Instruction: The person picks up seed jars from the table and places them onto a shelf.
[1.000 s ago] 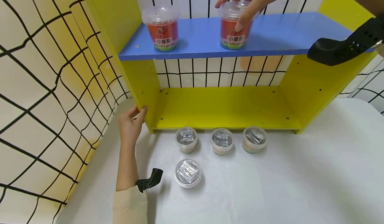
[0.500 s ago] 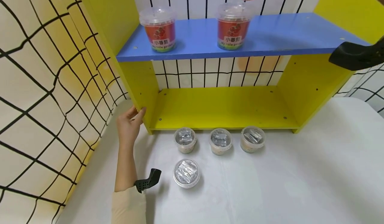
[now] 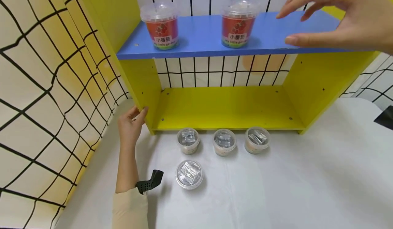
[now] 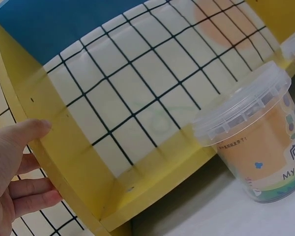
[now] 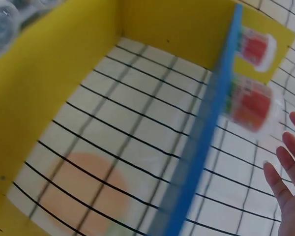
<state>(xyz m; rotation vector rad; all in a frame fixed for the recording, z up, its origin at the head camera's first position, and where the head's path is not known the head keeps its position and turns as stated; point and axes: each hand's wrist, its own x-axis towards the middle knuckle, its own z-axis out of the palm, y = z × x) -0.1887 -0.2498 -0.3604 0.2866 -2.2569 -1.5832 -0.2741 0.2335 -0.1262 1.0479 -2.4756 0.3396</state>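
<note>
My left hand [image 3: 130, 123] pinches the front edge of the shelf's yellow left side panel [image 4: 54, 157], thumb on the inner face and fingers outside. My right hand [image 3: 344, 17] hangs in front of the right part of the blue shelf board [image 3: 199, 34], fingers apart, holding nothing. Nearest to it stands a lidded plastic cup [image 3: 237, 24] with a red tomato label, upright on the board. A second red-labelled cup [image 3: 162, 26] stands further left on the same board. In the right wrist view, the right fingers [image 5: 285, 167] are spread beside the blurred red cup.
On the white table, three lidded cups [image 3: 188, 140] form a row before the yellow bottom board [image 3: 227, 108]. Another lidded cup [image 3: 189, 174] stands closer to me. The left wrist view shows an orange-labelled cup [image 4: 265, 147]. Black-gridded white cloth [image 3: 37, 120] lines the left and back.
My right hand has let go of the right red cup and moved away to the right. That cup stays on the blue board. The left hand keeps its grip on the panel.
</note>
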